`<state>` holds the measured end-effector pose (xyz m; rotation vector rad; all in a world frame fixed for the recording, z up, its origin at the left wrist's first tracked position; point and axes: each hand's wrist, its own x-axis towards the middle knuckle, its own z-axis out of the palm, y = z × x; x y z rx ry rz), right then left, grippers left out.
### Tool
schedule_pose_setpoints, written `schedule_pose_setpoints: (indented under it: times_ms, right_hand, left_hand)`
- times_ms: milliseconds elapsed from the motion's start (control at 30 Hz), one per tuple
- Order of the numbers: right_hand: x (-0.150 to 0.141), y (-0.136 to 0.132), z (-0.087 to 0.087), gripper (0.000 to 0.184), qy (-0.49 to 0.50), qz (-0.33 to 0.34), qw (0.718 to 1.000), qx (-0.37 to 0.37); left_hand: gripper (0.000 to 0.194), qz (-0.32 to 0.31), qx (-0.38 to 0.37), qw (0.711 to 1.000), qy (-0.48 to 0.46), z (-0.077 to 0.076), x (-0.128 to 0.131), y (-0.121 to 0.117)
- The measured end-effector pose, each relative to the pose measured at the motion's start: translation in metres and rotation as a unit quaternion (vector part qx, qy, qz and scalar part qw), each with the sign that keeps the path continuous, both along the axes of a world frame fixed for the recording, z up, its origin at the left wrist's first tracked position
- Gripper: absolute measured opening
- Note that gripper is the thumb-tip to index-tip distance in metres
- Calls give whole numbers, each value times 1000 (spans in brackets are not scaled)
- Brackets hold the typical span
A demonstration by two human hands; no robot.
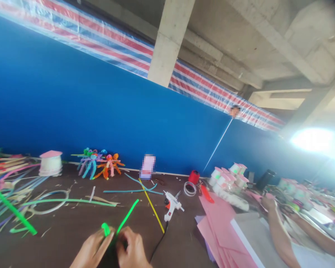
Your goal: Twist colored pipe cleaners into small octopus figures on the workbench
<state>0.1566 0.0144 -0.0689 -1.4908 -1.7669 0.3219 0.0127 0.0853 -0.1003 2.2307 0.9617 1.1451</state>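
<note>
My left hand (91,247) is low in the middle of the head view, fingers closed on a bright green pipe cleaner (128,217). One end of it sticks up and away to the right. A curled green end (105,229) shows above my left fingers; whether it belongs to the same piece I cannot tell. Close beside it, my right hand (131,248) is curled, with thumb and fingers pinched at the lower part of the green pipe cleaner. The part between the hands is hidden. Just beyond my right hand lie a yellow pipe cleaner (151,204) and a white glue gun (172,205).
Many loose pipe cleaners (69,201) spread over the left of the dark table. Small pipe-cleaner figures (100,163) and a white paper cup house (50,163) stand along the blue partition (114,111). Pink sheets (220,227) lie right. A co-worker's arms (279,227) reach in at far right.
</note>
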Motion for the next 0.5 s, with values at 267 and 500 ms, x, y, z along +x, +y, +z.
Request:
schedule_pose_setpoints:
  times_ms: [267,500]
  right_hand:
    - [0,0,-2,10,-7,-1,1000,4]
    - [0,1,-2,10,-14,-6,1000,8]
  left_hand:
    - [44,8,-13,1000,-19,0,1,0]
    - [45,22,-4,999,-35,22,6,-9]
